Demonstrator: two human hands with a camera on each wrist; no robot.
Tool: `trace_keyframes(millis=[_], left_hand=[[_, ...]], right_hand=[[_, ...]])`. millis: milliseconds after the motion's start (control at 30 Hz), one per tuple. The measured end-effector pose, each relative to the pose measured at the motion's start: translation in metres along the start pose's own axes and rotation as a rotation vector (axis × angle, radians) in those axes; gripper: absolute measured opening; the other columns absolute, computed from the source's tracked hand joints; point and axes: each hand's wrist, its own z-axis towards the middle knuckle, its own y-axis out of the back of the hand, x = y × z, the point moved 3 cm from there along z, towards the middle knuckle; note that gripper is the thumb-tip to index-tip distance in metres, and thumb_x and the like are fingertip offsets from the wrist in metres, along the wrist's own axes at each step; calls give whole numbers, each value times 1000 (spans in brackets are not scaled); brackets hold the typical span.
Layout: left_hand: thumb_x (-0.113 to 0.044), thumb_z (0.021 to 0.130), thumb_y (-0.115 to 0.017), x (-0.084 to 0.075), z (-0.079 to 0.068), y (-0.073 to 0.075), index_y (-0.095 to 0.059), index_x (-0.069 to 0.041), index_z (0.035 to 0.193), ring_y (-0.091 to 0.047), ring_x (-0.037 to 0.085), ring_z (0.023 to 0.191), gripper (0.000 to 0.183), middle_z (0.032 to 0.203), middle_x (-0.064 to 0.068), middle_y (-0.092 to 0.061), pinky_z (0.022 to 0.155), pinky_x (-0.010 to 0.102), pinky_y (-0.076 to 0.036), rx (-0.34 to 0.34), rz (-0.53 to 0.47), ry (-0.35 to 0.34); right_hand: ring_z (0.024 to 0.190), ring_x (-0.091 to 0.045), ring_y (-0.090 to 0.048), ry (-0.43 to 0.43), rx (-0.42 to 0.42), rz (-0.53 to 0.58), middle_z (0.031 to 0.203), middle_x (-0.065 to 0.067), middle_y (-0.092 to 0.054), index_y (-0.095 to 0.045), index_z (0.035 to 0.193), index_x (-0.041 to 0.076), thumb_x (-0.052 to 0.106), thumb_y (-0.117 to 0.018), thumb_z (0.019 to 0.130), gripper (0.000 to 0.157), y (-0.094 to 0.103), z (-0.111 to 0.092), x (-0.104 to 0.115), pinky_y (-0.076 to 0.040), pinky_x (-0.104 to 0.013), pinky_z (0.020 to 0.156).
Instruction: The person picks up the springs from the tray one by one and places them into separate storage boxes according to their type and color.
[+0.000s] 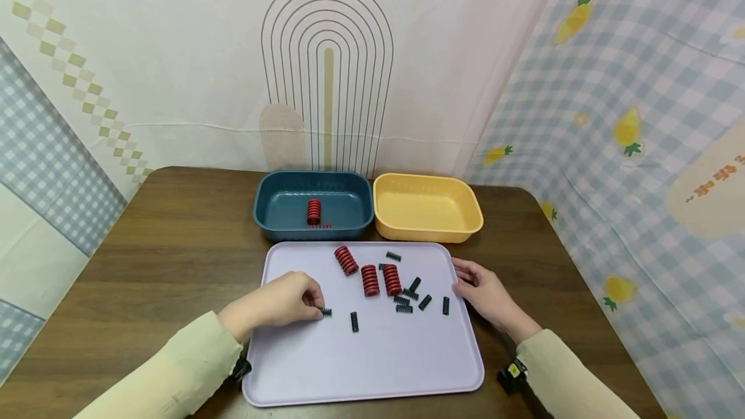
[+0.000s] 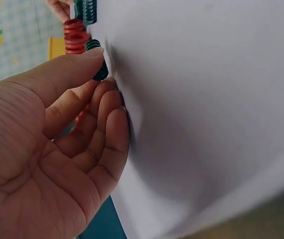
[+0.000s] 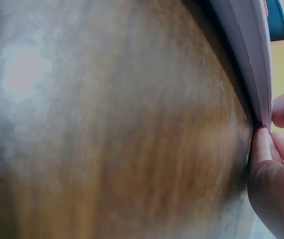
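Beyond the lilac tray [image 1: 361, 367] sits a blue bin [image 1: 279, 212], where we see a thick red spring [image 1: 313, 212] and a thin red one [image 1: 320, 225], and a yellow bin [image 1: 427, 205] adjoins it on the right. On the tray we have three thick red springs [image 1: 370, 280] in its far half and small dark green springs [image 1: 404, 309]. Over its left half our left hand [image 1: 290, 300] pinches one green spring [image 2: 101, 72] between thumb and fingers; at its right rim our right hand [image 1: 484, 291] grips it
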Motion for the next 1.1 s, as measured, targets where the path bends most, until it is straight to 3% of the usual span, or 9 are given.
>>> trace_keyframes(millis=[300, 633, 767, 1000, 1100], left_hand=[[-11, 82, -77, 1, 2, 13, -67, -15, 80, -59, 8, 71, 11, 75, -9, -63, 65, 26, -50, -94, -108, 36], [-13, 85, -75, 0, 9, 27, -70, -12, 93, -62, 14, 79, 9, 86, -3, -67, 68, 30, -53, -330, -317, 102], [-17, 86, -75, -1, 13, 31, -71, -9, 100, -63, 15, 81, 16, 91, -2, -68, 70, 31, -53, -378, -367, 114], [-24, 86, -76, -8, 18, 33, -74, -14, 100, -64, 13, 80, 17, 91, -5, -69, 69, 31, -53, -451, -343, 132], [-21, 86, -76, -11, 22, 32, -74, -12, 100, -66, 12, 78, 17, 89, -4, -70, 69, 30, -54, -467, -383, 121]], right_hand=[[124, -29, -50, 8, 6, -6, 136, -16, -52, -46, 142, 6, 7, -62, 94, 50, -1, -2, 2, -49, -31, 92], [123, -26, -50, -10, 0, -23, 135, -13, -53, -47, 142, 9, 8, -61, 95, 49, -1, 0, -1, -49, -33, 93], [123, -26, -50, -10, 1, -24, 135, -12, -53, -47, 142, 10, 8, -61, 95, 49, -1, 0, 0, -48, -34, 93], [123, -26, -50, -20, -3, -29, 135, -12, -53, -47, 142, 10, 9, -61, 95, 49, -1, 0, 0, -48, -34, 93], [124, -28, -49, -16, 0, -23, 136, -14, -52, -46, 142, 8, 9, -61, 95, 50, -1, -1, 0, -48, -34, 93]])
